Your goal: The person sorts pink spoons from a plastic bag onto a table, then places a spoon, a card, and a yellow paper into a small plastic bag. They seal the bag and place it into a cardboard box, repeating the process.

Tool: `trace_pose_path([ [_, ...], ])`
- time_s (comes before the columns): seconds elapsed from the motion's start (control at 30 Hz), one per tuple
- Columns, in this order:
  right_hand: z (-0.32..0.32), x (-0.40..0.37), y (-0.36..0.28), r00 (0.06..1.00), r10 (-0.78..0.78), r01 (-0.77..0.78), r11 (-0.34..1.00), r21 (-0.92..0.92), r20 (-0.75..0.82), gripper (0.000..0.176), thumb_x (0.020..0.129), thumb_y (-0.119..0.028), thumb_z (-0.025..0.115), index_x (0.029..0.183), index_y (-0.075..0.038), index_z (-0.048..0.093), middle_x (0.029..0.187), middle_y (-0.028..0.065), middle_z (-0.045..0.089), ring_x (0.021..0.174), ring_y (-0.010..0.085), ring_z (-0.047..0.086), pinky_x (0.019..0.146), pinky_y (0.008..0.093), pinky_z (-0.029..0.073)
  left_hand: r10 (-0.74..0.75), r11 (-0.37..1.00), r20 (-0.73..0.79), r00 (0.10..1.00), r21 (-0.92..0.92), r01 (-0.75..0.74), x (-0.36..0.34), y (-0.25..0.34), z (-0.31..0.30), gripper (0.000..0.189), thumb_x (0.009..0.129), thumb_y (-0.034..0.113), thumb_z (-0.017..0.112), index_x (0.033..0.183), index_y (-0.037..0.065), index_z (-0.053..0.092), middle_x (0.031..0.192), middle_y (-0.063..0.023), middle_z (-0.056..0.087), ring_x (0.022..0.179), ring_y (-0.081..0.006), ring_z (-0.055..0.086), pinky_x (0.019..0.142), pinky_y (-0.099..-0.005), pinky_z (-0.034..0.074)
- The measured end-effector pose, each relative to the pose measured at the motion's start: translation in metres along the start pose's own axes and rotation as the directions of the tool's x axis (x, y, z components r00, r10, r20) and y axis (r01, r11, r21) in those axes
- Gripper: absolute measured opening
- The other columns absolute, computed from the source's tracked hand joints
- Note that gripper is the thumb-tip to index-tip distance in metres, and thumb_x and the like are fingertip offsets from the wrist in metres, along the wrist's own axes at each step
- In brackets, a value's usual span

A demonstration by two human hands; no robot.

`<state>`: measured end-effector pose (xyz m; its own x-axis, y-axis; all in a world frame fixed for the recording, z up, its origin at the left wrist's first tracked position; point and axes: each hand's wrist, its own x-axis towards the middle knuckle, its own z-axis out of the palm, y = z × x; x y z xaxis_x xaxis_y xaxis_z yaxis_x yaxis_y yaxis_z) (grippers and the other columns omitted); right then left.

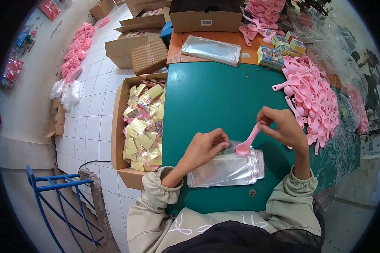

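My right hand pinches the handle end of a pink spoon, whose bowl points down and to the left. The bowl overlaps the mouth of a clear plastic bag, and my left hand has thumb and forefinger closed at that bag's edge. Below both hands lies a stack of clear plastic bags, flat on the green tabletop.
A large pile of pink spoons covers the table's right side. Small card packs and more clear bags lie at the back. On the left stands a cardboard box of packed items, with a blue metal frame nearer me.
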<state>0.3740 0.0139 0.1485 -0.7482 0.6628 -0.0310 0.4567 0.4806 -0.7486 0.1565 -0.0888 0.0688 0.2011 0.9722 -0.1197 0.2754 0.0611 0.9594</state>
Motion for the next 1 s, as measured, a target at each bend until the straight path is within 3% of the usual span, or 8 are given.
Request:
trace_pose_path([
  [0.07,-0.003,-0.001,0.002,1.0,0.009,-0.009,1.0,-0.006,0.011,0.012,0.077,-0.002,0.06,0.085,0.001,0.051,0.072,0.0102,0.058,0.064,0.0176,0.059,0.062,0.0272,0.047,0.114,0.992,-0.105,0.988,-0.036,-0.119,0.0,-0.01,-0.002,0.013,0.084,0.008,0.058,0.087,-0.001,0.05,0.087,-0.0142,0.066,0.076,-0.0194,0.066,0.062,-0.0277,0.051],
  [0.17,-0.003,0.0,0.004,1.0,0.02,-0.02,1.0,-0.008,0.017,0.012,0.077,-0.002,0.06,0.086,0.001,0.052,0.071,0.01,0.058,0.064,0.0167,0.059,0.061,0.0269,0.047,-0.035,0.901,-0.084,0.996,-0.434,-0.005,0.002,-0.015,-0.012,0.012,0.086,0.006,0.055,0.092,0.0,0.045,0.09,-0.0159,0.066,0.08,-0.0178,0.065,0.063,-0.0261,0.051],
  [0.27,-0.003,0.001,0.007,0.976,0.057,-0.051,0.998,0.035,-0.21,0.011,0.079,-0.003,0.06,0.087,0.001,0.052,0.07,0.0081,0.059,0.065,0.0131,0.059,0.062,0.0248,0.047,-0.1,0.82,-0.025,0.995,-0.569,0.068,0.002,-0.011,-0.018,0.017,0.086,0.005,0.056,0.098,0.001,0.043,0.092,-0.0175,0.065,0.084,-0.0168,0.064,0.065,-0.0242,0.05],
  [0.37,-0.001,0.002,0.005,0.904,0.108,-0.031,0.982,0.188,-0.414,0.011,0.082,-0.004,0.059,0.089,0.001,0.053,0.072,0.0058,0.06,0.067,0.0098,0.058,0.063,0.0227,0.047,-0.123,0.8,-0.01,0.992,-0.592,0.093,0.002,-0.007,-0.017,0.024,0.085,0.004,0.059,0.102,0.001,0.042,0.092,-0.0165,0.065,0.084,-0.0162,0.064,0.068,-0.0233,0.05],
  [0.47,0.006,0.005,0.001,0.861,0.095,0.077,0.946,0.314,-0.499,0.011,0.083,-0.004,0.059,0.09,0.001,0.053,0.073,0.005,0.06,0.068,0.0086,0.058,0.063,0.021,0.048,-0.144,0.823,-0.005,0.99,-0.556,0.117,0.002,-0.002,-0.018,0.029,0.083,0.006,0.061,0.105,0.0,0.042,0.092,-0.016,0.065,0.084,-0.0158,0.063,0.07,-0.0236,0.051],
  [0.77,0.024,0.006,-0.015,0.939,0.138,-0.008,0.925,0.381,-0.316,0.012,0.082,-0.005,0.061,0.087,0.002,0.052,0.074,0.0064,0.06,0.065,0.0086,0.058,0.06,0.0217,0.049,-0.034,0.87,-0.043,0.998,-0.492,0.008,0.004,-0.001,-0.006,0.027,0.088,0.013,0.056,0.112,-0.001,0.053,0.089,-0.0079,0.065,0.081,-0.0094,0.061,0.07,-0.0225,0.05],
  [0.87,0.03,0.006,-0.016,0.923,0.062,0.082,0.933,0.35,-0.38,0.012,0.082,-0.005,0.062,0.086,0.001,0.052,0.074,0.0067,0.06,0.066,0.009,0.059,0.061,0.0214,0.049,-0.126,0.956,0.049,0.991,-0.261,0.135,0.001,0.017,-0.017,0.026,0.091,0.018,0.053,0.106,-0.002,0.059,0.083,-0.0044,0.064,0.077,-0.0068,0.058,0.065,-0.0203,0.047],
  [1.0,0.032,0.012,-0.021,0.89,-0.028,0.205,0.916,0.345,-0.455,0.017,0.083,-0.013,0.062,0.088,0.002,0.055,0.078,0.0072,0.062,0.067,0.0108,0.059,0.063,0.0233,0.049,-0.011,0.911,-0.033,0.999,-0.411,-0.004,0.006,0.01,-0.025,0.026,0.091,0.019,0.051,0.101,-0.003,0.063,0.079,-0.0013,0.061,0.069,-0.0049,0.052,0.059,-0.0197,0.042],
])
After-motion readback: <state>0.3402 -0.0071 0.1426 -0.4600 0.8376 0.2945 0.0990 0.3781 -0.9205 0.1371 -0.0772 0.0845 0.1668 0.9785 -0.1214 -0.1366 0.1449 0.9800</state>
